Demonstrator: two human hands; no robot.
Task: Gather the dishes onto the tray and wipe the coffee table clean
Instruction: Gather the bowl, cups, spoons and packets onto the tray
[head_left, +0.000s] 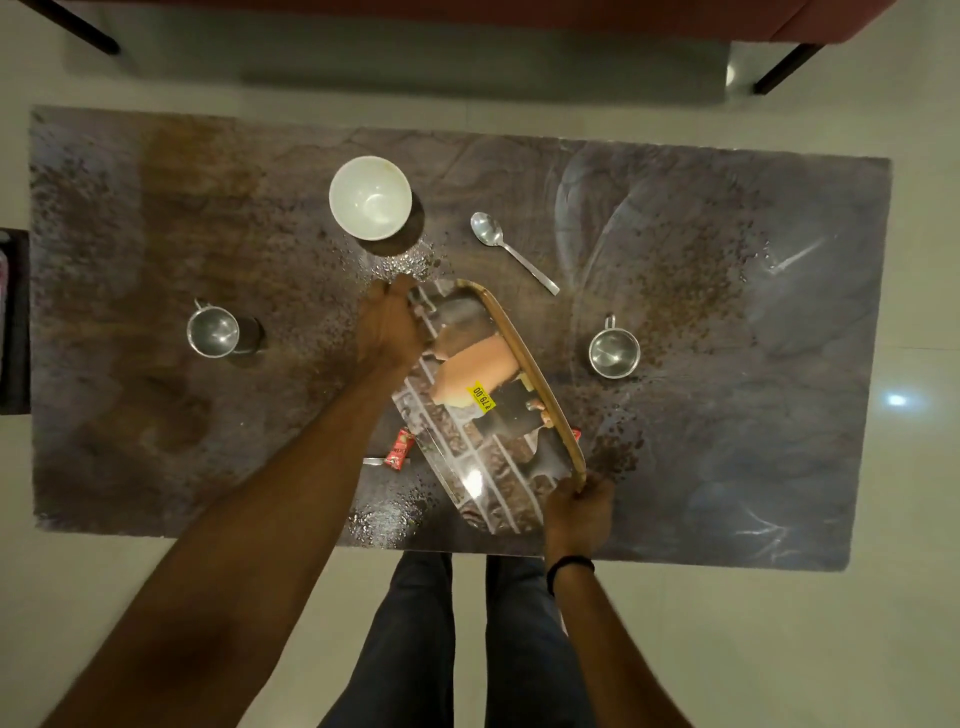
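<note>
Tray: you hold the tray (483, 415) over the middle of the coffee table (727, 415), close to its near edge. It is tilted, with the wooden rim on the right side raised.
Tray axis: the long axis runs diagonally, from the table centre towards the near edge on your right.
Left hand: your left hand (389, 332) has its fingers closed around the far end of the tray.
Right hand: your right hand (579, 512) has its fingers closed on the near corner of the tray, just at the near edge of the table.
Writing: a yellow price sticker (482, 397) on the tray reads "78.00". The printed picture on the tray shows brick-like blocks; other text I cannot read.
Bowl: a white bowl (370, 197) stands upright behind the tray, towards the far edge.
Spoon: a spoon (511, 252) lies right of the bowl, its handle pointing to the near right.
Cups: one steel cup (213, 331) stands towards the left edge, another steel cup (613, 353) right of the tray.
Wrapper: a red wrapper (399, 449) lies partly under the left side of the tray; its letters are too small to read.
Open room: the left part and the right part of the table are free of dishes, but crumbs and wet drops are spread there.
Edges: your legs stand just at the near edge.
</note>
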